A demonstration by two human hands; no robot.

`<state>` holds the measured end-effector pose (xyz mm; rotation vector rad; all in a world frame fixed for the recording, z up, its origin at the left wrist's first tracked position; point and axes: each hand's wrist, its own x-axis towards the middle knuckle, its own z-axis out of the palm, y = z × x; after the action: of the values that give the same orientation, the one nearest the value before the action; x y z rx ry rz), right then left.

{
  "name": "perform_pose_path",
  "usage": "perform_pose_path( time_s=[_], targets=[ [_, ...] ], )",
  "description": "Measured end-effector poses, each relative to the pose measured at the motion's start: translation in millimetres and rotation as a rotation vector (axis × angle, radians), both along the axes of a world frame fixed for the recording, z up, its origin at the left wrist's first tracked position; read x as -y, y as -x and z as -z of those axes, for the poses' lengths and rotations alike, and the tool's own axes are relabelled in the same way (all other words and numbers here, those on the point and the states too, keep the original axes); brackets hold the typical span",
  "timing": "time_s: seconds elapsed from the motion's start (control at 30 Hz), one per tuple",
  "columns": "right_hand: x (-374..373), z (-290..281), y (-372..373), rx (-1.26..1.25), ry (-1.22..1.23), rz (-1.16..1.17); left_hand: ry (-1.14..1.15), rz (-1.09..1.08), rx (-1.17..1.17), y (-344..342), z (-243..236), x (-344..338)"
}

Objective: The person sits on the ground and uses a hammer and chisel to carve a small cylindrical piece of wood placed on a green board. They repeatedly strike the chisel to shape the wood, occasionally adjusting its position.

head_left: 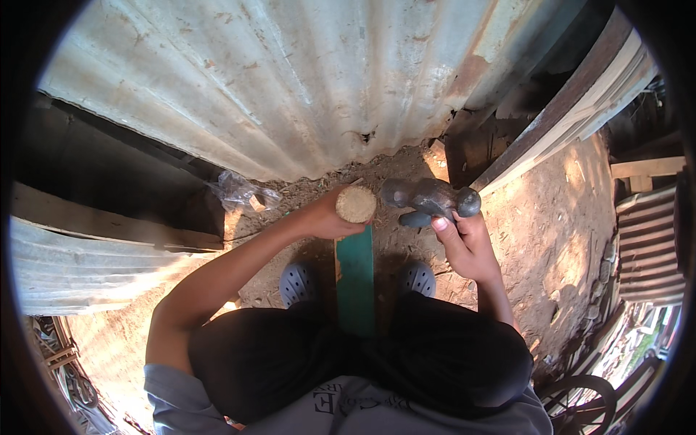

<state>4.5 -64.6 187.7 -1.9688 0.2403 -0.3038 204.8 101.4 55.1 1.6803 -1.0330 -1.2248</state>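
My left hand (324,210) is wrapped around an upright round piece of wood (356,204), its pale flat end turned up toward me. Below it, a green plank (354,272) runs between my knees; whether the wood rests on the plank is hidden. To the right, my right hand (471,248) grips a dark metal hammer (428,196) close under its head, thumb pressed against it. The head lies sideways, its left end a short gap from the wood, and a rounded knob forms its right end. Most of the handle is out of sight behind the hand.
Corrugated metal sheeting (290,87) rises in front of me. Clear plastic (243,192) lies on the dirt floor (544,268) at left. My grey clogs (417,278) flank the plank. A wooden beam (551,123) stands at right, and a dark wheel (580,406) sits at lower right.
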Motion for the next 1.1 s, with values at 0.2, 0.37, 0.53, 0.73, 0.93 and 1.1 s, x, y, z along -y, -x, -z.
perform_pose_path(
  time_s=[0.2, 0.37, 0.53, 0.73, 0.93, 1.1],
  targets=[
    [0, 5, -4, 0.075, 0.065, -0.019, 0.068, 0.095, 0.007, 0, -9, 3],
    [-1, 5, -5, 0.097, 0.084, -0.014, 0.208, 0.019, 0.004, 14, -19, 5],
    [-1, 4, -3, 0.093, 0.084, -0.024, 0.102, -0.06, 0.049, 19, -4, 1],
    [1, 3, -2, 0.073, 0.109, -0.035, 0.089, -0.022, 0.086, 15, 14, 0],
    [1, 7, 1, 0.118, 0.097, -0.019, 0.075, 0.043, -0.018, 10, -18, 8],
    [2, 6, -1, 0.106, 0.114, -0.052, -0.002, -0.03, 0.086, 8, -3, 4]
  ],
)
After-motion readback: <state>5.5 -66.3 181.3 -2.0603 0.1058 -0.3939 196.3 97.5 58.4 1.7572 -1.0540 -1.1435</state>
